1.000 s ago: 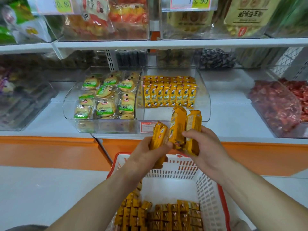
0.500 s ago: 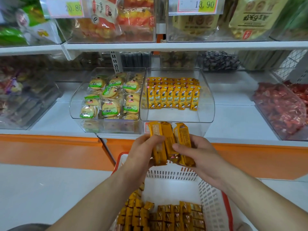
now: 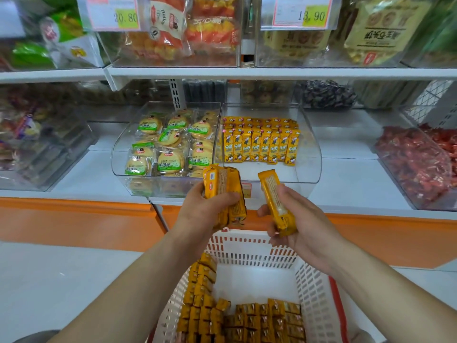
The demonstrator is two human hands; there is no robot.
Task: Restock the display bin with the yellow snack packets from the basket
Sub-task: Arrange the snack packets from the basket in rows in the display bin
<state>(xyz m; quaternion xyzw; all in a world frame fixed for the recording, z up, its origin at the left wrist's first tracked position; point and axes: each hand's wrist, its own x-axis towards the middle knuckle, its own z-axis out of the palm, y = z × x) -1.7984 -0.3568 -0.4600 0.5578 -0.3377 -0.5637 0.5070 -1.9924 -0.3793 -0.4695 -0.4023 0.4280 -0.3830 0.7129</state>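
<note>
Clear plastic display bin (image 3: 309,149) sits just past both hands, round green-label biscuits (image 3: 170,144) in the bin next door. Below them, the white basket (image 3: 249,246) has plenty more. Left hand (image 3: 205,214) is wrapped around two or three yellow snack packets (image 3: 223,186), right hand (image 3: 301,224) pinches one packet (image 3: 275,199).

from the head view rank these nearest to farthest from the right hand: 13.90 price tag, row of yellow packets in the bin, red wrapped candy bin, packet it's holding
1. The single yellow packet, held in the right hand.
2. The row of yellow packets, standing in the clear display bin just above and behind.
3. The red candy bin, far right on the same shelf.
4. The 13.90 price tag, on the upper shelf.
</note>
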